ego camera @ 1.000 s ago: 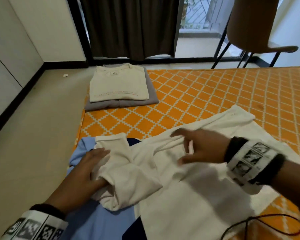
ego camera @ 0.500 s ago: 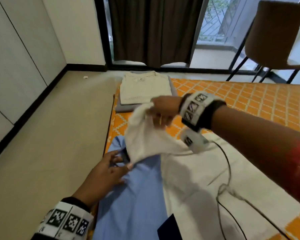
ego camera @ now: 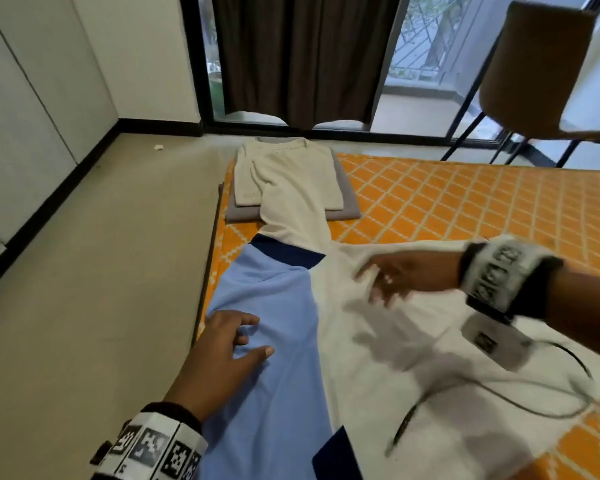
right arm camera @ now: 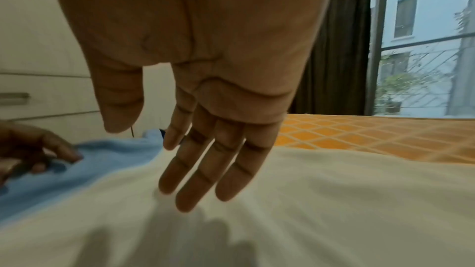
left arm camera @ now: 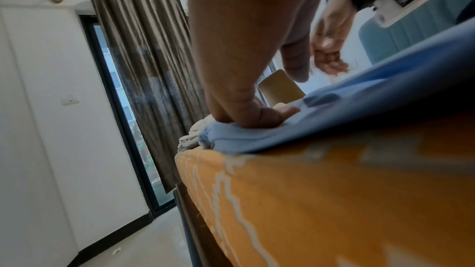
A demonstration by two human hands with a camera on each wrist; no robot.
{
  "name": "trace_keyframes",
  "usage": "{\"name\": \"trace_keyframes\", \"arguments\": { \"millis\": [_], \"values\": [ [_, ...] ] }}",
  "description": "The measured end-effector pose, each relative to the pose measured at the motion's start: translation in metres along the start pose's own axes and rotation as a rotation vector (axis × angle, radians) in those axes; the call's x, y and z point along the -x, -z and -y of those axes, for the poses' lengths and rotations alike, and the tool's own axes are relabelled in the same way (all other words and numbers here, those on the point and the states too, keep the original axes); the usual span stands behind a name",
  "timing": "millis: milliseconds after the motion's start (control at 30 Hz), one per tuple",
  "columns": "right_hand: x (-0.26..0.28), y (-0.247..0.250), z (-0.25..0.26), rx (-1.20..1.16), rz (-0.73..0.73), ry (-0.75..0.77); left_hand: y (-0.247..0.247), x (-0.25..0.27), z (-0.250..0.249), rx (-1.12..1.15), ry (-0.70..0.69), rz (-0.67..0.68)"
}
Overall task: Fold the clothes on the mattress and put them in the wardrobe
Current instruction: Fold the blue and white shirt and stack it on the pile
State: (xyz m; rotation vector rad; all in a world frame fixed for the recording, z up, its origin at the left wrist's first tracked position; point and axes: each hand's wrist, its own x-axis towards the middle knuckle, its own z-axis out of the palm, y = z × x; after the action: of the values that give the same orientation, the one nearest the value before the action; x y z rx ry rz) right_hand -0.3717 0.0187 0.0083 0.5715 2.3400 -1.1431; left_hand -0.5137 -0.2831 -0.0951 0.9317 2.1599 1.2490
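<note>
Writing: the 2 wrist bands (ego camera: 496, 271) carry black-and-white square code markers, no legible words. A faint line of print runs near the lower hem of the folded cream shirt (ego camera: 288, 174); it is too small to read. No brand label can be made out on any garment.

Containers: none in view with visible contents. Pale panelled doors (ego camera: 32, 116) stand along the wall across the floor from the mattress, all closed.

Task items: a white shirt (ego camera: 378, 358) lies spread on the orange patterned mattress (ego camera: 465, 202), partly overlapping a light blue shirt (ego camera: 274, 341) with navy trim. 1 white sleeve (ego camera: 291, 216) stretches away and lies across the folded cream shirt, which sits on a folded grey garment (ego camera: 347, 202) at the mattress corner (a stack of 2).

Left hand (ego camera: 222, 351): palm down on the light blue shirt at the mattress edge. Fingers are spread in the head view; the left wrist view shows fingertips (left arm camera: 257, 117) curled and bunching blue fabric beneath them.

Right hand (ego camera: 402, 275): over the white shirt, fingers (right arm camera: 205, 170) straight and slightly apart, holding nothing. Whether the tips touch the cloth cannot be told.

A brown chair (ego camera: 541, 71) stands beyond the mattress by the dark curtain (ego camera: 305, 57).
</note>
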Motion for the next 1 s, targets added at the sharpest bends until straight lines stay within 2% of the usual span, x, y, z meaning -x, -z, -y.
{"name": "trace_keyframes", "arguments": {
  "millis": [67,133,200,233,333,433,533,633,733,900,1000],
  "values": [
    [0.041,-0.002,-0.047,0.149,0.005,-0.152,-0.005,0.0,-0.001,-0.05,-0.044,-0.019],
    [0.068,0.002,-0.09,0.408,-0.015,-0.34,-0.007,0.002,-0.001,-0.109,-0.075,-0.033],
    [0.097,0.012,-0.14,0.639,-0.117,-0.551,-0.012,0.004,-0.006,-0.2,-0.115,-0.013],
    [0.109,0.018,-0.163,0.675,-0.189,-0.631,-0.014,0.004,-0.008,-0.249,-0.127,0.005],
    [0.14,0.027,-0.218,0.533,-0.455,-0.782,-0.02,0.01,-0.016,-0.319,-0.13,0.074],
    [0.169,0.023,-0.245,0.401,-0.596,-0.896,-0.022,0.013,-0.025,-0.345,-0.193,0.114],
    [0.187,0.013,-0.26,0.18,-0.732,-0.9,-0.032,0.019,-0.045,-0.266,-0.206,0.184],
    [0.195,0.004,-0.272,0.02,-0.779,-0.862,-0.051,0.025,-0.056,-0.199,-0.172,0.294],
    [0.195,-0.004,-0.269,-0.025,-0.827,-0.776,-0.067,0.031,-0.054,-0.262,-0.167,0.355],
    [0.195,-0.007,-0.267,-0.164,-1.16,-0.726,-0.072,0.036,-0.048,-0.423,-0.206,0.45],
    [0.198,-0.007,-0.27,-0.082,-1.221,-0.755,-0.068,0.032,-0.052,-0.468,-0.199,0.546]
  ]
}}
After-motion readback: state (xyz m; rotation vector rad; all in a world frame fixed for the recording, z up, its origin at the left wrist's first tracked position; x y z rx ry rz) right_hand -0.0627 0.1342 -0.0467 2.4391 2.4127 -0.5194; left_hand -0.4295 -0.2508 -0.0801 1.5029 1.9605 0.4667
